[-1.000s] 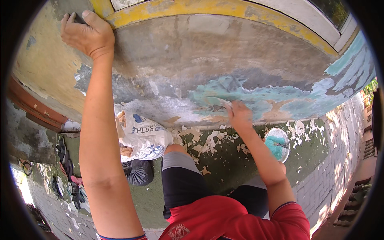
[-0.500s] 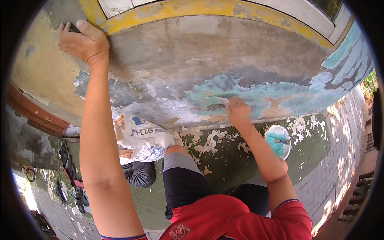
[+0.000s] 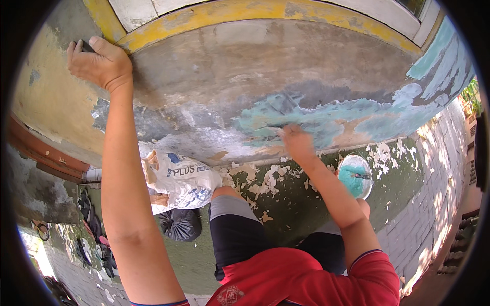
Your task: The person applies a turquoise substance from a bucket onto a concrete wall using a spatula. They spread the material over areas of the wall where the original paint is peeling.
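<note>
My right hand point(image 3: 298, 145), blurred by motion, is closed round what looks like a putty knife. Its thin dark blade point(image 3: 278, 126) lies against the lower wall, over wet turquoise coating point(image 3: 316, 117). Up at the left, my left hand point(image 3: 100, 62) rests by the corner of the yellow window frame point(image 3: 214, 21). Its fingers curl round a small dark thing point(image 3: 86, 47) that I cannot make out. To the right of my right forearm stands a round white tub point(image 3: 353, 159) of turquoise paste, with a dark-handled tool point(image 3: 361, 176) in it.
A crumpled white sack point(image 3: 184, 183) and a tied black plastic bag point(image 3: 181, 224) sit at the wall's foot, left of my knee. Paint flakes point(image 3: 265, 178) litter the green ledge. Several sandals point(image 3: 92, 219) lie at the far left. Paving point(image 3: 434, 178) runs along the right.
My right hand has shifted slightly left along the turquoise patch, and the blade has tilted flatter. The whole view has shifted a little; my left hand keeps its place by the frame.
</note>
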Motion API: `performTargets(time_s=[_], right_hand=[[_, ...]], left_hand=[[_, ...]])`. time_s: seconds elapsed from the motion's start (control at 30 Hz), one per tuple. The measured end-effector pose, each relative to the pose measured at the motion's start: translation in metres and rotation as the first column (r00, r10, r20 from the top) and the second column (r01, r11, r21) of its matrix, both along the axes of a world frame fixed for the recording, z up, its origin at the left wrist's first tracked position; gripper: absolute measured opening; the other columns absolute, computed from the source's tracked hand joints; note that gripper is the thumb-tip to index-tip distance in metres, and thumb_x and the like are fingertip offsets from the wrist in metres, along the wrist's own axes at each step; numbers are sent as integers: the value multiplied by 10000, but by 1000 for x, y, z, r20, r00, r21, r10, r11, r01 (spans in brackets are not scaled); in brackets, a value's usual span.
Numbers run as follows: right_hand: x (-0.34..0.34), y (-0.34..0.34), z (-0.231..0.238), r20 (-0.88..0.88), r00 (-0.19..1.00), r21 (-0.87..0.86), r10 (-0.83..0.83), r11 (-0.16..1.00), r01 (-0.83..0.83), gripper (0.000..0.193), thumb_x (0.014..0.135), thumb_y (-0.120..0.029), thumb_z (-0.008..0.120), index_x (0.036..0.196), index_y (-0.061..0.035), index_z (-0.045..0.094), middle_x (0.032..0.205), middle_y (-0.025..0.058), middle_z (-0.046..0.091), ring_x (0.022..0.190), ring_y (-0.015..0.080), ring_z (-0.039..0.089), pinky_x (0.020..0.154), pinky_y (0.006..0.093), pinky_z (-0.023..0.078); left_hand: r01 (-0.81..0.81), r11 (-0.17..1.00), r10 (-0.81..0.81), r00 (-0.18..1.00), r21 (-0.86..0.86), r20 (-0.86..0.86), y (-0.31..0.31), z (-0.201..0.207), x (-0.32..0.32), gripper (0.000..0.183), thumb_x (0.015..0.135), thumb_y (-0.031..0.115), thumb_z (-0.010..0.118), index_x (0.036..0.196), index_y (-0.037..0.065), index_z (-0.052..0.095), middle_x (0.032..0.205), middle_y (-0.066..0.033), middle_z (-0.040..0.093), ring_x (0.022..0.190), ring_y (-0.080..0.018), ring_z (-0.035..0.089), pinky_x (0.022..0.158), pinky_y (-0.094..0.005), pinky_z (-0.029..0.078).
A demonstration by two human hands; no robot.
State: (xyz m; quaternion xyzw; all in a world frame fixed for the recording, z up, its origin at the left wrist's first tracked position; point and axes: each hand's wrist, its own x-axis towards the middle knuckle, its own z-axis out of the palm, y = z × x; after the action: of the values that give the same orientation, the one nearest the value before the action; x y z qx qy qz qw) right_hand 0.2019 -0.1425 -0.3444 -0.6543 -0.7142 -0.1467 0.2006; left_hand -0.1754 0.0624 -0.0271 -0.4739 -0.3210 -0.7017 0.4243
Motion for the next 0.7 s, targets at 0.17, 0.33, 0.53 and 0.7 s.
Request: performTargets(time_s=[0.17, 0.33, 0.53, 0.7], right_hand=[[31, -29, 50, -56, 997, -71, 55, 996, -59, 156, 850, -178, 670, 965, -87, 617, 907, 74, 661, 834, 266, 670, 668, 379, 557], [15, -25, 19, -9, 964, -51, 266, 963, -266, 150, 869, -202, 665, 954, -86, 622, 911, 72, 664, 835, 263, 672, 675, 375, 553], [13, -7, 22, -85, 994, 20, 71, 997, -70, 143, 893, -212, 646, 947, -82, 620, 916, 78, 685, 843, 269, 679, 671, 396, 551], [47, -55, 50, -248, 968, -107, -29, 994, 2, 228, 923, -273, 672, 858, -55, 657, 730, 64, 652, 653, 236, 653, 591, 396, 513]], left_hand=[[-26, 1000, 27, 999, 17, -17, -5, 6, -10, 455, 931, 331, 517, 1110, -87, 535, 1259, -250, 525, 1175, -393, 460, 1050, -512, 328], [-23, 1000, 23, 1000, 1, 0, -3, 3, -4, 453, 934, 329, 517, 1119, -85, 539, 1259, -244, 529, 1179, -391, 462, 1050, -514, 332], [-46, 999, 46, 999, -1, 0, 3, 0, -4, 453, 935, 322, 518, 1115, -93, 541, 1268, -242, 524, 1192, -390, 459, 1053, -512, 336], [-44, 999, 44, 999, 2, -17, -4, 6, -7, 456, 929, 317, 526, 1118, -97, 537, 1272, -247, 520, 1184, -389, 461, 1048, -512, 341]])
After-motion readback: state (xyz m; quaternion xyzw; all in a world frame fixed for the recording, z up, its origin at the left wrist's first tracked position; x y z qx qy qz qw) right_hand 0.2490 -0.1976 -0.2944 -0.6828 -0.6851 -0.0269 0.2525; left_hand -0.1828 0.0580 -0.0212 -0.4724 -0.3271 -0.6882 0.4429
